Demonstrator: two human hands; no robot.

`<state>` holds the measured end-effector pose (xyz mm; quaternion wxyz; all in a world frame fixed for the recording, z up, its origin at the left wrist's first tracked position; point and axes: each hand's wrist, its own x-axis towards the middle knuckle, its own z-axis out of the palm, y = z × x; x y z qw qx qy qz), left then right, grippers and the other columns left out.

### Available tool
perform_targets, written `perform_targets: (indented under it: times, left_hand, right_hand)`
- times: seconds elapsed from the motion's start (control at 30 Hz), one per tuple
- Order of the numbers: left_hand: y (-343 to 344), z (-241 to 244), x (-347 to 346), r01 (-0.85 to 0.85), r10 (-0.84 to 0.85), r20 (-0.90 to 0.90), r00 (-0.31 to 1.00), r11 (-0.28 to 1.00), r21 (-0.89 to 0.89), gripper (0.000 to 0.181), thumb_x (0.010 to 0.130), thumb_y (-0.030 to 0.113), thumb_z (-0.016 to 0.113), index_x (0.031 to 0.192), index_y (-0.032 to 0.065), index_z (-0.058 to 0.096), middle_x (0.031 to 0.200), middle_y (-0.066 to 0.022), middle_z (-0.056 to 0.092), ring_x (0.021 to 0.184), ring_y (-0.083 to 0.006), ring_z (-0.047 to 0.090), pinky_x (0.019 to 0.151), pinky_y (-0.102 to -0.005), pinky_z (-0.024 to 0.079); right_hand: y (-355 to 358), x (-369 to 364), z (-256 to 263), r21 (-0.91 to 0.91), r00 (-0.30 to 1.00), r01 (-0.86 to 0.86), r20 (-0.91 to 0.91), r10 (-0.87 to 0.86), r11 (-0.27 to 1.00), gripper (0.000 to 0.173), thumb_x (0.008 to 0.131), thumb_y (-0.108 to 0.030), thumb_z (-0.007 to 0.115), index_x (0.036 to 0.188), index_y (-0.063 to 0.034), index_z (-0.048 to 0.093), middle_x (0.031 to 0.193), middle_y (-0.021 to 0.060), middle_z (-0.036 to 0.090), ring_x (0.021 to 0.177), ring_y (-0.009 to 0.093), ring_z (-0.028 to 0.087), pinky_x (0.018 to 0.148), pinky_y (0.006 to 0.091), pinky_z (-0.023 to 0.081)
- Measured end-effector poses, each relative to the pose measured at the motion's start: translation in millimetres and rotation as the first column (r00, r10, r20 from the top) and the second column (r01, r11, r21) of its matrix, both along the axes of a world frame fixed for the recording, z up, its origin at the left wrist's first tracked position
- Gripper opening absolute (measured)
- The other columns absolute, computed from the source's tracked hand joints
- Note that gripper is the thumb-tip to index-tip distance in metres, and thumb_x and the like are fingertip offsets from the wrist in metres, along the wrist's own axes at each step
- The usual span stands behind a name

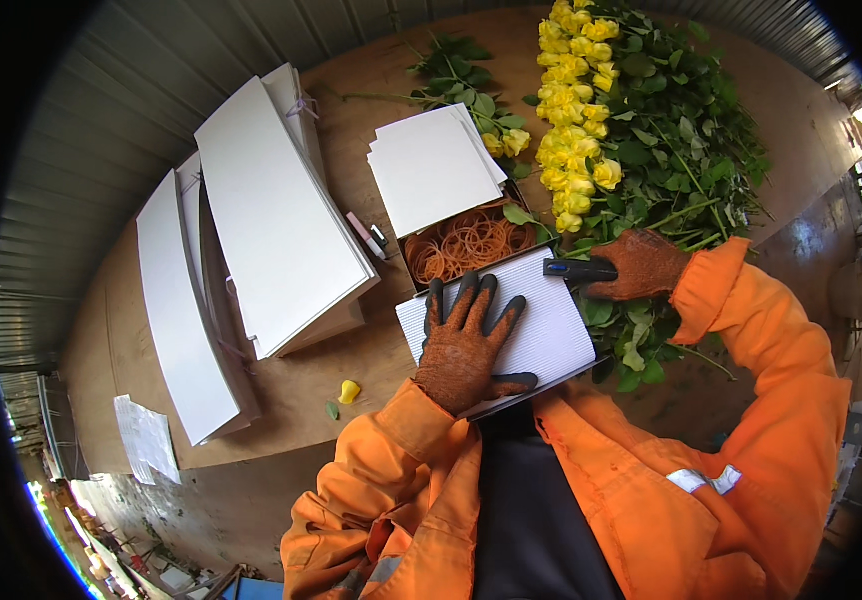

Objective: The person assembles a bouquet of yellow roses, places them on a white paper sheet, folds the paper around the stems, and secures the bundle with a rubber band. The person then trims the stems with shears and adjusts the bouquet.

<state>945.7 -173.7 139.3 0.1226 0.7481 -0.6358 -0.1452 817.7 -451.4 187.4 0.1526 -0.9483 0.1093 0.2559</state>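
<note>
My left hand, in a brown and black work glove, lies flat with spread fingers on a sheet of white corrugated cardboard at the table's near edge. In my gloved right hand is a black stapler, its tip over the sheet's upper right corner. Just beyond the sheet stands a box of orange rubber bands, partly covered by a stack of white cards. Yellow roses with long leafy stems lie in a row to the right, some foliage passing beneath my right forearm.
Large folded white cardboard sheets rest on the wooden table at the left. A pink and white marker lies left of the box. A loose yellow petal and a crumpled paper sit near the front edge. Corrugated metal wall borders the far side.
</note>
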Motion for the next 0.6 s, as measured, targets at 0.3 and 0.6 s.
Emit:
perform_targets:
  times: [0.3,0.6]
  left_hand:
    - [0.2,-11.2,0.0,-0.053,0.044,-0.066,0.997,0.989,-0.138,0.103,0.073,0.072,0.065,0.151,0.0132,0.034,0.149,-0.0239,0.038,0.144,-0.0395,0.026,0.116,-0.0639,0.004]
    - [55.1,-7.2,33.4,-0.796,-0.294,-0.906,-0.305,0.600,0.074,0.054,0.084,0.020,0.075,0.127,0.0022,0.047,0.104,-0.0136,0.062,0.091,-0.0217,0.063,0.079,-0.0343,0.054]
  right_hand:
    - [-7.1,4.4,58.4,0.121,0.966,0.228,-0.156,-0.208,0.966,0.047,0.089,-0.045,0.064,0.117,-0.0077,0.065,0.099,0.0214,0.069,0.090,0.040,0.067,0.079,0.0445,0.053]
    - [48.9,134.1,-14.5,-0.018,0.897,-0.318,0.317,0.307,0.948,0.031,0.084,-0.026,0.067,0.110,-0.0098,0.065,0.085,0.0175,0.069,0.076,0.037,0.066,0.068,0.0474,0.052]
